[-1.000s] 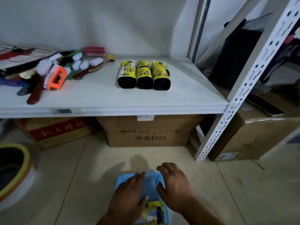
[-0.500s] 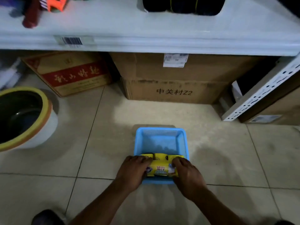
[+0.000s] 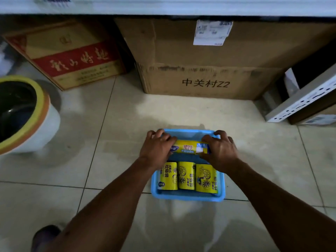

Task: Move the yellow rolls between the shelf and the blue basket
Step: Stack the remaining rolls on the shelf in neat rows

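1. The basket [image 3: 187, 198] sits on the floor [image 3: 109, 179] straight ahead of the person, its long side running near to far.
2. Three rolls [image 3: 187, 176] lie in its near half, side by side and touching, with their long axes near to far.
3. Just beyond them the held roll [image 3: 187, 149] lies crosswise over the far half, long axis left to right, at right angles to the three. A strip of blue basket bottom shows between it and them.
4. The left hand [image 3: 156, 148] grasps its left end and the right hand [image 3: 220, 150] its right end, fingers curled round. Both hands are equally near and neither is free.
5. Governing relation: the shelf [image 3: 163, 6] lies ahead of and above the hands. A transfer there would in my judgement call for a lift up and forward with the roll kept level.
6. Not determinable: whether the held roll rests on the basket bottom or hangs clear. Its two ends are covered by the hands, and fingertips hide the basket's far corners.
7. Beyond, a box [image 3: 209, 70] stands under the shelf, with a pot [image 3: 21, 113] well to the left.
8. Only the shelf's front edge shows. Its top is cut off, so any rolls there cannot be confirmed.
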{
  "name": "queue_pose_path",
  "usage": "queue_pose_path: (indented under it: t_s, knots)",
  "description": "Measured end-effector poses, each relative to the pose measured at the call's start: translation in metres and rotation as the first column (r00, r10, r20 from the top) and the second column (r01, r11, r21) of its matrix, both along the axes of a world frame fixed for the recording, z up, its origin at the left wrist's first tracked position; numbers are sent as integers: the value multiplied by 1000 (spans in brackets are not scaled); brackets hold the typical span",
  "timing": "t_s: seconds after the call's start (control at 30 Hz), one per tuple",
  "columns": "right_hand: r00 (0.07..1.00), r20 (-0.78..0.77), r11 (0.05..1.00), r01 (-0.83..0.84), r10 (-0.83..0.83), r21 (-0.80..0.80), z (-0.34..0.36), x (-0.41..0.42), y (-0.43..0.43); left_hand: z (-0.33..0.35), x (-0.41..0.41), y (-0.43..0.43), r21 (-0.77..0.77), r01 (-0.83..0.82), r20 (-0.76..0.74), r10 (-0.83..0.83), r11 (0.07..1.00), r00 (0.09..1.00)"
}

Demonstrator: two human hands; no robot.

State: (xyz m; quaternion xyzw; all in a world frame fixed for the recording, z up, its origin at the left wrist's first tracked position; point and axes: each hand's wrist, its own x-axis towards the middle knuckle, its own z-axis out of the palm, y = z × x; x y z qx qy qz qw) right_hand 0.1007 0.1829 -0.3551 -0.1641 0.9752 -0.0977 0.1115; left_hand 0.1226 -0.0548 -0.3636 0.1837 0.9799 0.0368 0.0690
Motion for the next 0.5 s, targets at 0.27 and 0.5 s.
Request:
queue_pose_path:
  t_s: [0.27,0.5]
  knots:
    - [998,-25,962,-43,52,270,-9,3,-10,-23,6,4,-91,-58,38,62,994,997]
    - [988,-113,994,104,-106,-24,-13,32,-9,0,56,-19,82,156,-193,-138,984,971]
